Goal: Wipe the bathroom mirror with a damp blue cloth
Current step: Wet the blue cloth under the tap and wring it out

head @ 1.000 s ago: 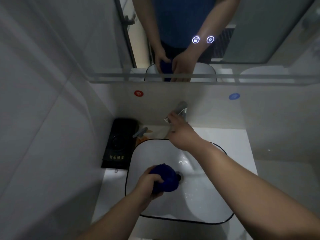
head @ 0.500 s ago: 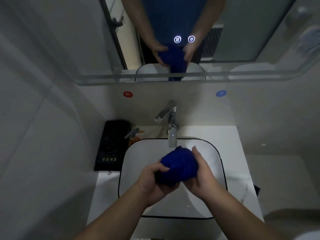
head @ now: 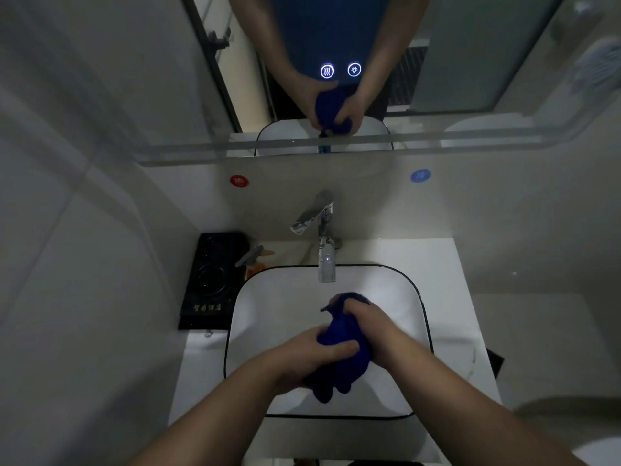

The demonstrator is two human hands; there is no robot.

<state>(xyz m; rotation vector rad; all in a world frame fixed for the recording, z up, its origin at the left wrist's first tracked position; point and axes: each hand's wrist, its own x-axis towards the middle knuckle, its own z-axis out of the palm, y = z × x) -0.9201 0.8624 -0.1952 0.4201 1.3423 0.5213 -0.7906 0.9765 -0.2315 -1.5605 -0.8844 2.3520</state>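
Gripping blue cloth (head: 342,334) | left hand (head: 302,359), right hand (head: 373,322) | over sink (head: 268,297)

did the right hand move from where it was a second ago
Yes. The right hand left the faucet and came down toward the person, now gripping the blue cloth over the basin.

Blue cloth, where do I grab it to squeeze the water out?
By its two ends, one hand from each side. The blue cloth is bunched into a roll: the left hand grips the near end, the right hand the far end, over the sink.
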